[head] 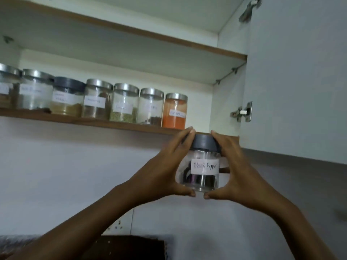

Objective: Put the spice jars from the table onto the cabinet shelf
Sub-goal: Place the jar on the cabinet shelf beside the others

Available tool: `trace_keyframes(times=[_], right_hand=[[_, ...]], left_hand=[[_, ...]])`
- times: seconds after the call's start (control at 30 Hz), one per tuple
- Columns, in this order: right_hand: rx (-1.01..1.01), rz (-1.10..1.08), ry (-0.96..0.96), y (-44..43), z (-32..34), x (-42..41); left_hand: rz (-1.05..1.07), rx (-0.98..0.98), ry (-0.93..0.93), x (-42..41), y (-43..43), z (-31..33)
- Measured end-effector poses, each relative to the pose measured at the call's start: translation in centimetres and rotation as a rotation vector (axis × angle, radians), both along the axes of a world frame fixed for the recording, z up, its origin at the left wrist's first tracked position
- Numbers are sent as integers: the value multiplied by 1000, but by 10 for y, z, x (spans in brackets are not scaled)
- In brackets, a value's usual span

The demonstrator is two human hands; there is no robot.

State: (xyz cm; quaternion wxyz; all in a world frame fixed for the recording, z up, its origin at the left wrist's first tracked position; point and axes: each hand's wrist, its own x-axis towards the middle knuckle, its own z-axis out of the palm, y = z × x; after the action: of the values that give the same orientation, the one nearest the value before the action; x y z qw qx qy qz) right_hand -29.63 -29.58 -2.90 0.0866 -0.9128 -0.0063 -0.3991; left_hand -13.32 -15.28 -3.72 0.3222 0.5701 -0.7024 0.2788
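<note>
A clear jar (203, 168) with a dark grey lid and a white label reading "Black Pepper" is held up in the air just below the cabinet shelf (93, 122). My left hand (165, 166) grips its left side, forefinger on the lid and thumb under the base. My right hand (234, 166) grips the right side the same way. On the shelf stand several labelled spice jars in a row; the rightmost is an orange-filled jar (174, 111). The shelf space to the right of that jar is bare.
The cabinet door (300, 81) stands open at the right, with a hinge (242, 112) on its inner edge. An upper shelf (131, 32) runs above the jars. A wall socket (117, 225) and a dark surface (131, 246) lie below.
</note>
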Motion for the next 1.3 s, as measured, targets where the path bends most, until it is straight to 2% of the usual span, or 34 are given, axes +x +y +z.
trace_keyframes(times=[0.13,0.3,0.4,0.63,0.83,0.93,1.17,1.3], right_hand=[[-58,-46,-112,-25,44,9],[-114,-117,-243,-50,86,34],[-127,-163,-273,-67,101,58],[-58,-151,-177,-104,109,101],[132,42,-69,-124,121,115],[228,109,-127,-123,119,122],[198,-49,-181,-116,108,142],[273,-43,-243,-112,98,144]], left_hand=[[135,-25,21,19,-25,31],[650,-4,-81,74,-42,37],[789,-9,-156,92,-48,23],[793,-83,-275,105,-48,15],[817,-61,-287,108,-49,15],[827,-47,-286,110,-50,15],[823,-18,-273,108,-50,16],[811,31,-259,106,-47,20]])
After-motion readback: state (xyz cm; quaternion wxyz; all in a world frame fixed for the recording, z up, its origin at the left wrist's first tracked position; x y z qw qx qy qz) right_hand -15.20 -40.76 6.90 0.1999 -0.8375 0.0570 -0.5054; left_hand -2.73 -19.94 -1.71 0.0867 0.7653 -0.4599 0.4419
